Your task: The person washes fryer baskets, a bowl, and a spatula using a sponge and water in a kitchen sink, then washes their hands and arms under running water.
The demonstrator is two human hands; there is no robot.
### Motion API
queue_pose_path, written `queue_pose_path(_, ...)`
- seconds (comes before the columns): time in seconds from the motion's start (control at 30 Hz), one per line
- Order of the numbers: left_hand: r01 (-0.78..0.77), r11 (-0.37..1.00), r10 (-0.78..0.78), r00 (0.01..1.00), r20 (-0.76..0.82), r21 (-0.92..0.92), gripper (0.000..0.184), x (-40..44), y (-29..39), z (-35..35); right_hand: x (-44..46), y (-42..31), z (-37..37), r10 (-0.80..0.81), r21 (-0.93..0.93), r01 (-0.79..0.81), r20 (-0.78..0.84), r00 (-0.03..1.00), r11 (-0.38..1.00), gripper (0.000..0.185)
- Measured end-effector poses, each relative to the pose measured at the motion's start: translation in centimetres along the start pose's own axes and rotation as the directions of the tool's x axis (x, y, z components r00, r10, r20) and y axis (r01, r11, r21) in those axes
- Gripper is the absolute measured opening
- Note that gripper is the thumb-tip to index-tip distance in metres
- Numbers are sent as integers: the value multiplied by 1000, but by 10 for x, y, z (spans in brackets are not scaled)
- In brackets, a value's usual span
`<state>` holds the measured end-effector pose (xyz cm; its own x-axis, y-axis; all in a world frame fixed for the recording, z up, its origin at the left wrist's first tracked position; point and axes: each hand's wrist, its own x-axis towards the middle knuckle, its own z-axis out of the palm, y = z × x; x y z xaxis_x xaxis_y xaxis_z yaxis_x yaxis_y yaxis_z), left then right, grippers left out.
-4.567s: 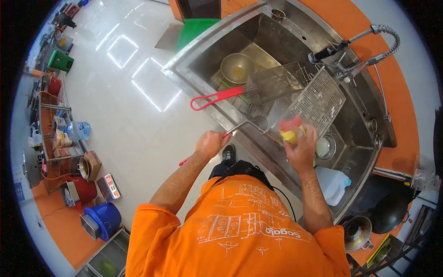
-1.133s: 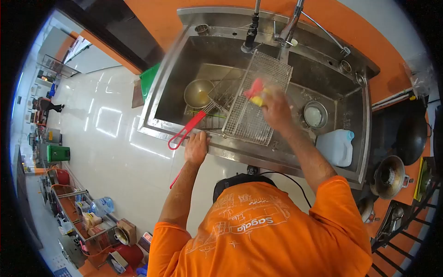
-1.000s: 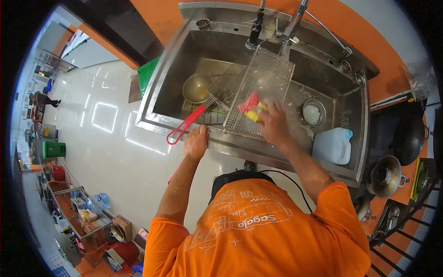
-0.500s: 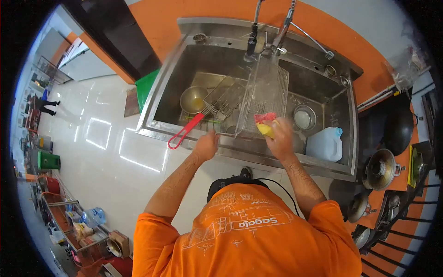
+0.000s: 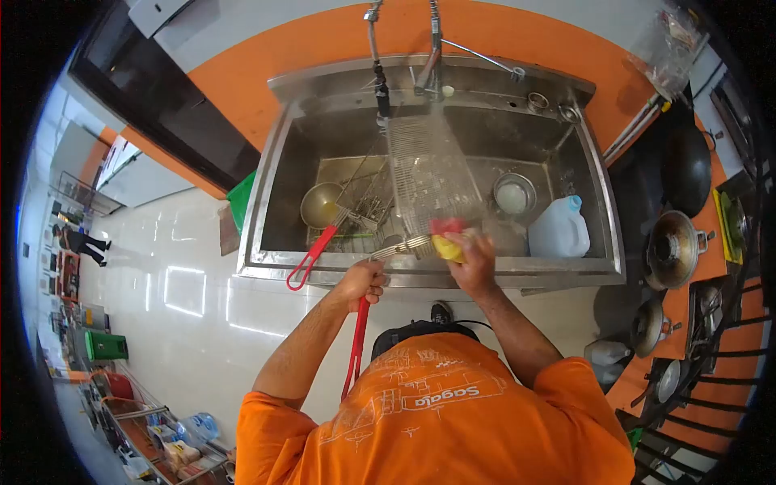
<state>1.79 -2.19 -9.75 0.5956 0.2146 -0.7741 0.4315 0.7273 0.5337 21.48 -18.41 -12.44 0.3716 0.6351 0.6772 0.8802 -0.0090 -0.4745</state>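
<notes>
- Head view: the left hand (image 5: 361, 285) is gripping the long wire basket (image 5: 428, 166) at its handle, fingers curling closed around the part where red grip (image 5: 356, 347) meets metal neck.
- Over on the other side, the right hand (image 5: 473, 257) is pinching a red-and-yellow sponge (image 5: 449, 246) between thumb and fingers, and it's sitting right at the basket's near end, beside the neck!
- The basket itself is stretching over the steel sink (image 5: 537, 265), its far end pointing toward the faucet (image 5: 432, 61); blur is hiding whether that end is touching anything.
- To its left, a second red handle (image 5: 311, 259) is poking out over the front rim, with a metal bowl (image 5: 322, 204) resting nearby.
- To its right, a round pan (image 5: 515, 194) and a pale jug (image 5: 559, 229) are sitting in the basin.
</notes>
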Motion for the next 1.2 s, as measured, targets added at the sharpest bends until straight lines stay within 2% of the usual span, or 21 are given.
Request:
queue_pose_path(0.1,10,996,-4,998,66,-85,22,3,-4,-2,4,3,19,-45,-68,55,146,988,996,48)
queue_pose_path(0.13,14,996,-9,998,56,-90,22,2,-5,1,3,8,17,-89,-109,104,134,987,989,44)
queue_pose_path(0.23,9,993,-4,999,39,-121,22,0,-2,6,5,15,-2,36,-64,-35,11,999,997,37)
queue_pose_path(0.33,15,983,-3,998,61,-184,22,4,-9,7,13,3,0,187,94,-172,-182,965,981,32)
queue_pose_path(0.43,27,974,-9,997,82,-224,22,7,-15,5,2,-13,27,154,35,-156,54,987,987,31)
queue_pose_path(0.53,39,966,-17,996,90,-257,22,5,-15,5,9,-23,14,94,-38,-88,177,980,995,31)
queue_pose_path(0.63,38,957,-12,996,91,-288,23,2,-19,3,12,15,1,268,-49,-271,-61,961,961,32)
queue_pose_path(0.73,47,953,-17,994,104,-300,23,5,-21,3,23,13,-7,257,-72,-262,-73,964,962,36)
queue_pose_path(0.83,69,941,-24,990,136,-331,23,6,-24,0,17,-15,15,160,98,-159,2,987,982,35)
queue_pose_path(0.87,65,943,-18,989,145,-327,23,8,-25,-1,15,-12,22,129,57,-132,52,990,990,34)
queue_pose_path(1.0,45,949,-10,994,113,-313,23,6,-25,3,21,-16,9,168,166,-169,22,986,972,35)
queue_pose_path(1.1,33,953,-4,995,98,-302,23,1,-22,7,5,-31,31,162,113,-186,193,968,976,34)
queue_pose_path(1.13,41,945,-8,995,104,-323,24,4,-24,3,7,-38,32,137,193,-154,98,986,969,36)
queue_pose_path(1.2,64,930,-17,991,131,-363,24,3,-27,1,9,-38,31,99,214,-125,126,987,969,37)
